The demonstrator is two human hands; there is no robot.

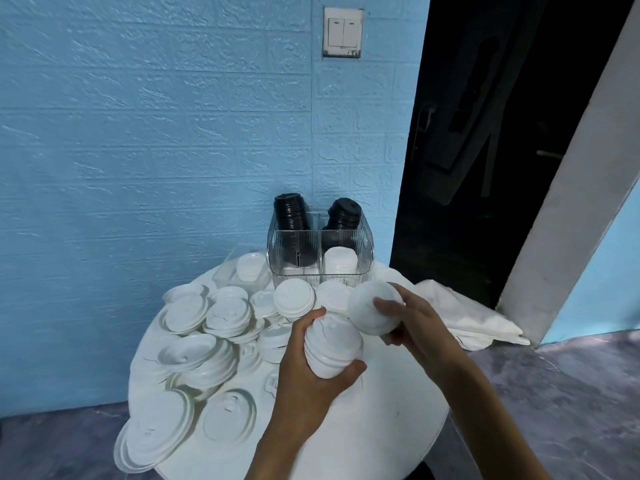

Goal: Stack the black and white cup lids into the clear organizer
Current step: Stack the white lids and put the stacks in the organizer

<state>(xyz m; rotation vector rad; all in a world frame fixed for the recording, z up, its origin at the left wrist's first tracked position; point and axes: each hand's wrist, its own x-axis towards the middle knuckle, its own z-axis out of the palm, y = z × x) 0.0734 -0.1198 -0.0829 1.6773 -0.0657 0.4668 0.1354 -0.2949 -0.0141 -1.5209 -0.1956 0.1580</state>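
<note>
Left hand [311, 372] grips white lid stack [332, 344]; right hand [412, 323] holds lid [370, 311].

Light switch [343, 32] on blue wall [156, 133]; white cloth, perhaps [464, 317].

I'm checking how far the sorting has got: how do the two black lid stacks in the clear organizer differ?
The left black stack stands upright and rises higher above the clear organizer; the right black stack leans left and sits lower. Both are black, in the back compartments.
</note>
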